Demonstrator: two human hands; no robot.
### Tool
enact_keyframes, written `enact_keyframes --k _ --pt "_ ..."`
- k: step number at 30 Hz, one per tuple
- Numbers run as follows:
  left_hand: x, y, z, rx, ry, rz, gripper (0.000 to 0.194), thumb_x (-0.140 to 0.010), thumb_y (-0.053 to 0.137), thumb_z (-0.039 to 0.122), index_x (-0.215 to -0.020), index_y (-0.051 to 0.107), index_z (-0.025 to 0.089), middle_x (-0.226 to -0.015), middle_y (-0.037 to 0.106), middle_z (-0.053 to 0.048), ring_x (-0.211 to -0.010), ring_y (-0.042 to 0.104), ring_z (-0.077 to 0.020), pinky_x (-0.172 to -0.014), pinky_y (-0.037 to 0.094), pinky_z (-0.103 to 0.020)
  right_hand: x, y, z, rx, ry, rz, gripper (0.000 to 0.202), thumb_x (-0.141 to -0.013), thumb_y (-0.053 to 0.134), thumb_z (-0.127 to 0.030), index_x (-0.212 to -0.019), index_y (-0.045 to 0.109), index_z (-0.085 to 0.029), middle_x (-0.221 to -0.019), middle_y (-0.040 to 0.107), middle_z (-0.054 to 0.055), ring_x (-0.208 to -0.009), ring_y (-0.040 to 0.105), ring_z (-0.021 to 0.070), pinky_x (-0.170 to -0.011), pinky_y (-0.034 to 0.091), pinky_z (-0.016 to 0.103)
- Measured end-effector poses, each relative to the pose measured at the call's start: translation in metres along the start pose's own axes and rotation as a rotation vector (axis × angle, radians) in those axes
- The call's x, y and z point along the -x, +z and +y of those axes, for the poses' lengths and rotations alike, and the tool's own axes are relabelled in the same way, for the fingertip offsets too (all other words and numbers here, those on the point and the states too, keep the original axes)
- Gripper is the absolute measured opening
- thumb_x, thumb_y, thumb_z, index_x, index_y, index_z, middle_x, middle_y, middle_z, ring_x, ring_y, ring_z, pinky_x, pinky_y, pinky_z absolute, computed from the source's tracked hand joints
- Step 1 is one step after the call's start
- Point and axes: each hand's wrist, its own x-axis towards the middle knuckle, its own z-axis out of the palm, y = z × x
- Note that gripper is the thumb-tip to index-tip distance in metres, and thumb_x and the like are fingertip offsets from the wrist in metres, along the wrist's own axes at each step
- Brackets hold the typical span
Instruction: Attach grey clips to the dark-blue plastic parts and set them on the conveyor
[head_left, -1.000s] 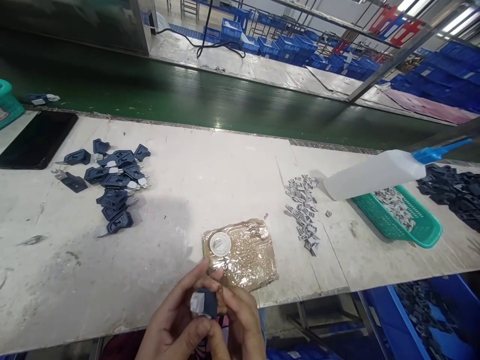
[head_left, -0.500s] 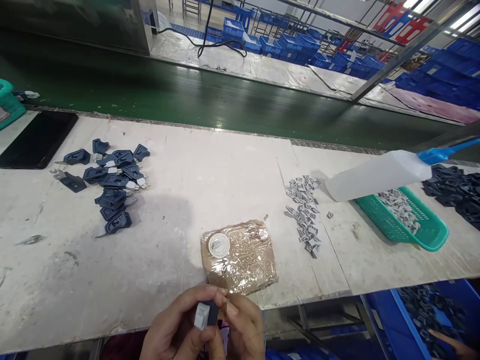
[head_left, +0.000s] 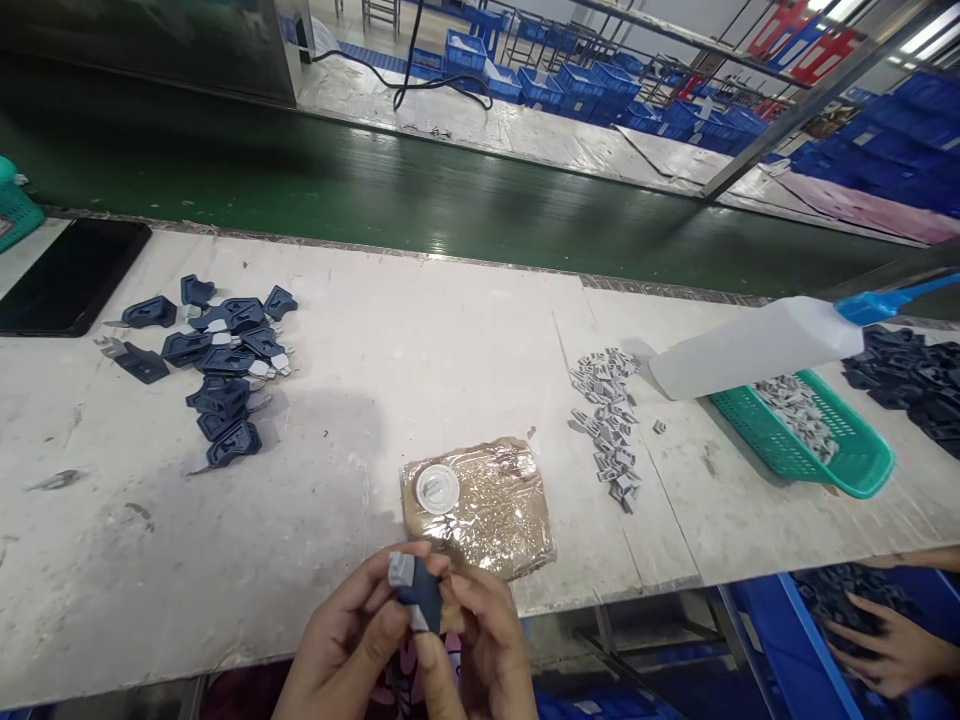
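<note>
I hold a dark blue part (head_left: 420, 597) with a grey clip (head_left: 400, 569) on its top end, at the table's near edge. My left hand (head_left: 341, 650) and right hand (head_left: 484, 650) both pinch it between fingertips. Just beyond, at 12 o'clock, lies a wrapped block (head_left: 487, 510) with a white cap (head_left: 438, 488). Blue parts (head_left: 217, 365) sit at 10 o'clock, grey clips (head_left: 607, 425) at 2 o'clock. A co-worker's hand (head_left: 889, 650) reaches into a blue bin (head_left: 772, 640) at 3 o'clock.

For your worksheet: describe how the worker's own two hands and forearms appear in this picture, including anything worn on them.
The left hand and right hand are bare: no gloves, rings or watch show. No sleeve reaches either wrist within the frame. Fingernails are short and unpainted.
</note>
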Motion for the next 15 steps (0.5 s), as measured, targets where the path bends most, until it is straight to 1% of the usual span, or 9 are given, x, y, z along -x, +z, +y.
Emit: enact_keyframes --k 1,3,6,8,10,12,15 --pt "-0.001 -0.0002 0.0 0.023 -0.005 0.007 0.03 -0.066 0.082 0.04 -0.093 0.077 0.027 -0.089 0.076 -0.002 -0.086 0.069 -0.0147 -0.08 0.054 -0.014 -0.0005 0.0 0.0 -0.03 0.042 -0.003 0.025 -0.092 0.056 -0.034 -0.117 0.055 -0.031 -0.113 0.056 0.004 -0.087 0.064 0.0124 -0.066 0.055 0.02" --pt "-0.0023 -0.0007 -0.0001 0.036 -0.008 0.024 0.028 -0.069 0.081 0.038 -0.094 0.077 0.028 -0.093 0.077 -0.002 -0.085 0.07 -0.0145 -0.078 0.055 -0.015 -0.0011 0.0004 -0.0009 -0.088 0.103 -0.014 0.024 -0.093 0.055 -0.036 -0.116 0.055 -0.031 -0.113 0.057 0.004 -0.088 0.065 0.0122 -0.066 0.055 0.019" --pt "-0.0028 -0.0014 0.0008 0.052 0.002 0.08 0.027 -0.063 0.086 0.034 -0.088 0.077 0.028 -0.088 0.077 -0.001 -0.078 0.07 -0.0122 -0.072 0.055 -0.012 -0.0014 0.0006 -0.0037 -0.156 0.133 -0.048 0.022 -0.093 0.053 -0.038 -0.114 0.054 -0.031 -0.106 0.06 0.002 -0.089 0.066 0.0128 -0.067 0.054 0.019" --pt "-0.0025 -0.0019 0.0019 0.052 -0.007 0.101 0.031 -0.059 0.088 0.035 -0.087 0.077 0.027 -0.084 0.077 0.0 -0.076 0.07 -0.0122 -0.071 0.055 -0.012 -0.0019 -0.0006 -0.0049 -0.162 0.152 -0.068 0.023 -0.092 0.054 -0.038 -0.114 0.054 -0.031 -0.105 0.061 0.002 -0.085 0.067 0.0121 -0.067 0.054 0.019" --pt "-0.0015 -0.0029 0.0028 0.019 -0.012 0.099 0.034 -0.058 0.088 0.036 -0.088 0.076 0.025 -0.085 0.076 -0.001 -0.079 0.07 -0.0136 -0.072 0.055 -0.013 -0.0025 -0.0025 -0.004 -0.156 0.167 -0.087 0.024 -0.091 0.056 -0.039 -0.113 0.054 -0.029 -0.105 0.061 0.003 -0.08 0.066 0.0118 -0.067 0.054 0.02" --pt "-0.0002 -0.0043 0.0026 -0.031 -0.011 0.077 0.034 -0.06 0.087 0.038 -0.089 0.076 0.024 -0.089 0.076 -0.002 -0.082 0.069 -0.0149 -0.073 0.055 -0.014 -0.0028 -0.004 -0.0009 -0.172 0.19 -0.101 0.025 -0.09 0.057 -0.04 -0.112 0.055 -0.029 -0.104 0.061 0.003 -0.081 0.066 0.0119 -0.069 0.054 0.021" --pt "0.0014 -0.0053 0.0011 -0.086 0.045 0.042 0.036 -0.062 0.086 0.039 -0.093 0.075 0.025 -0.093 0.075 -0.003 -0.087 0.069 -0.0157 -0.076 0.054 -0.014 -0.0025 -0.0034 0.0049 -0.213 0.22 -0.124 0.021 -0.088 0.059 -0.038 -0.106 0.054 -0.029 -0.097 0.06 0.001 -0.08 0.065 0.0123 -0.07 0.054 0.023"
